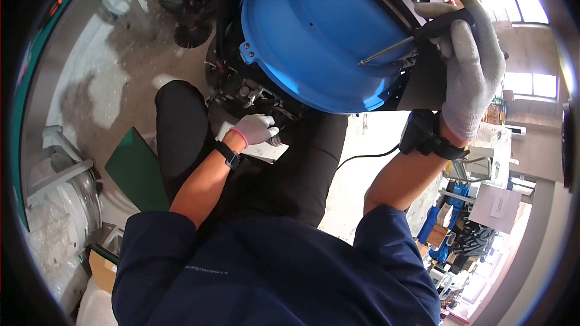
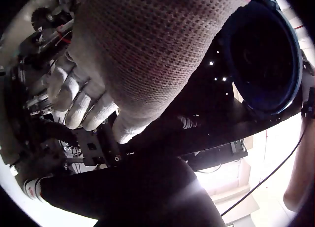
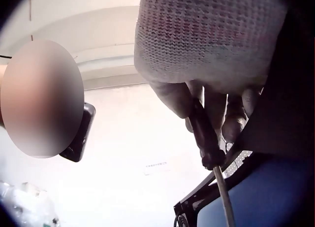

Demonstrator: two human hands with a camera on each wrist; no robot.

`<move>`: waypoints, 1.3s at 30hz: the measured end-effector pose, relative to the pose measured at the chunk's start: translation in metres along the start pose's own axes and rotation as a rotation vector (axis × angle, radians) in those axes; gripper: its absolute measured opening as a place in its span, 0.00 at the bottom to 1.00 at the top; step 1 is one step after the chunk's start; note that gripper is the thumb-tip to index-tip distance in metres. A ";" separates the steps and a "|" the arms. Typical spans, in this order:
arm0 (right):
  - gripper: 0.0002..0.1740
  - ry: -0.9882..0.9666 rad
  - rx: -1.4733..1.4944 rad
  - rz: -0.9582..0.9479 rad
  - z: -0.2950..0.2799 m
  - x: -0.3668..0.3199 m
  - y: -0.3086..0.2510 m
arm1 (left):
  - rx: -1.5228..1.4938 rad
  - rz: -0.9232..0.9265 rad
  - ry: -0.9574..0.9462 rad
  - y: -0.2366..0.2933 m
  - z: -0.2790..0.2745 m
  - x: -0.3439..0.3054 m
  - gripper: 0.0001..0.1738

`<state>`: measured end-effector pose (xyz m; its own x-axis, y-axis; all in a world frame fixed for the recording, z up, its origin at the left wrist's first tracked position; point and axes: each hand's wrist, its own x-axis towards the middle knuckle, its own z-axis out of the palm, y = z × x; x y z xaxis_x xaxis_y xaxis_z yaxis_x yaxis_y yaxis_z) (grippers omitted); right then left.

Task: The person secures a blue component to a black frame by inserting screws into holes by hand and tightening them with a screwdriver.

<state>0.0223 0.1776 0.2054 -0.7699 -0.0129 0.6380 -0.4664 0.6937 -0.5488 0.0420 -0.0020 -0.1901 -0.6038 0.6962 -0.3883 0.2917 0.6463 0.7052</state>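
Observation:
My gloved right hand (image 1: 474,66) grips a screwdriver (image 1: 386,50) by its dark handle, high at the right side of a blue rounded drum (image 1: 314,30). Its metal shaft points left across the drum's surface in the head view. In the right wrist view the fingers wrap the screwdriver handle (image 3: 205,138), with the shaft running down toward the blue surface. Lower down, my gloved left hand (image 1: 255,128) is beside the dark machine parts (image 1: 244,93) under the drum. Its fingers (image 2: 98,111) are loosely bent over black brackets in the left wrist view, with nothing visible between them.
A black frame (image 1: 417,84) borders the drum on the right. Another machine with a round brush (image 1: 193,34) stands at the upper left. A green panel (image 1: 138,166) leans by my knee. A dark cable (image 1: 371,156) runs behind the right forearm. Shelves and boxes (image 1: 438,235) fill the far right.

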 end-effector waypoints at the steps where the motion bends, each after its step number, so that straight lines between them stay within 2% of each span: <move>1: 0.35 -0.011 -0.017 0.039 -0.007 0.000 0.006 | -0.061 0.016 0.023 0.000 0.003 0.000 0.24; 2: 0.28 -0.021 -0.037 0.078 -0.013 -0.001 0.011 | -0.060 0.018 0.022 -0.004 0.004 0.002 0.24; 5: 0.29 -0.039 -0.028 0.001 -0.017 -0.001 0.024 | 0.083 -0.015 -0.067 -0.018 0.006 0.011 0.23; 8: 0.28 -0.053 -0.047 0.013 -0.017 0.000 0.025 | 0.047 0.020 0.009 -0.018 0.006 0.009 0.23; 12: 0.28 -0.005 -0.031 0.027 -0.010 0.000 0.015 | -0.022 0.002 -0.002 -0.011 0.000 0.003 0.23; 14: 0.32 0.027 -0.214 -0.002 -0.012 0.002 0.018 | 0.008 -0.017 -0.040 -0.011 -0.001 0.005 0.24; 15: 0.32 0.026 -0.214 -0.003 -0.012 0.003 0.018 | 0.007 -0.017 -0.039 -0.010 -0.002 0.005 0.24; 17: 0.31 -0.064 0.171 0.003 -0.011 0.006 0.018 | 0.055 -0.039 -0.069 -0.006 -0.005 0.005 0.25; 20: 0.26 -0.043 0.180 0.058 -0.013 0.001 0.019 | -0.012 -0.020 -0.001 0.004 -0.004 0.000 0.25; 21: 0.26 -0.042 0.181 0.058 -0.015 0.001 0.020 | -0.011 -0.021 -0.002 0.002 -0.003 0.000 0.25; 23: 0.20 -0.021 0.065 0.145 -0.020 0.001 0.021 | -0.010 0.013 -0.018 -0.005 0.002 0.001 0.24; 26: 0.16 -0.018 0.102 0.170 -0.021 0.000 0.019 | 0.085 0.021 -0.057 -0.018 0.004 0.010 0.25; 28: 0.15 0.003 0.141 0.169 -0.020 -0.001 0.025 | 0.054 -0.019 -0.088 -0.013 0.000 0.008 0.25; 30: 0.14 -0.011 0.191 0.105 -0.021 0.000 0.027 | 0.042 -0.007 -0.033 -0.012 0.001 0.005 0.25; 33: 0.12 0.003 0.138 0.135 -0.012 0.000 0.012 | 0.020 -0.035 -0.082 -0.007 -0.004 0.002 0.25; 37: 0.15 -0.014 0.017 0.072 -0.013 0.001 0.014 | 0.021 -0.026 -0.074 -0.010 -0.002 0.005 0.26; 39: 0.26 -0.105 -0.113 -0.027 -0.019 0.001 0.020 | 0.040 -0.008 -0.072 -0.010 -0.001 0.006 0.26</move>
<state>0.0205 0.2048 0.2053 -0.8015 -0.1040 0.5888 -0.4403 0.7689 -0.4636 0.0351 -0.0046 -0.1986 -0.5519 0.7106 -0.4365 0.3171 0.6629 0.6783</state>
